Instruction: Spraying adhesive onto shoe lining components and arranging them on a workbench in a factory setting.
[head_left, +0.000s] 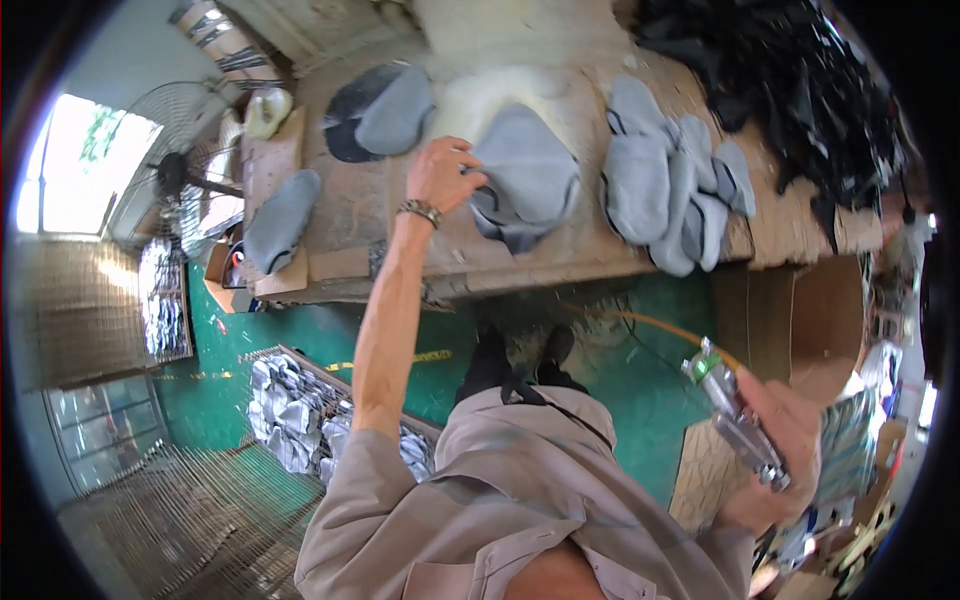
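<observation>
My left hand (443,172) reaches over the worktable with its fingers bent at the left edge of a grey fabric piece (528,165). That piece has dark edging and is shaped like an opened shoe upper; its lower edge is folded. The thumb is mostly hidden, but the fingers appear closed on the edge. Out to the right, away from the table, my right hand (785,440) is wrapped round a metal spray gun (735,415). An orange hose (640,318) runs near the gun's tip.
More grey pieces lie left (395,110) and in an overlapping group right (640,185) on the cardboard-covered worktable (400,270). A black heap (790,90) fills its far right. Below stand a cardboard box (820,320) and a rack of grey pieces (290,410). A fan (175,175) is left.
</observation>
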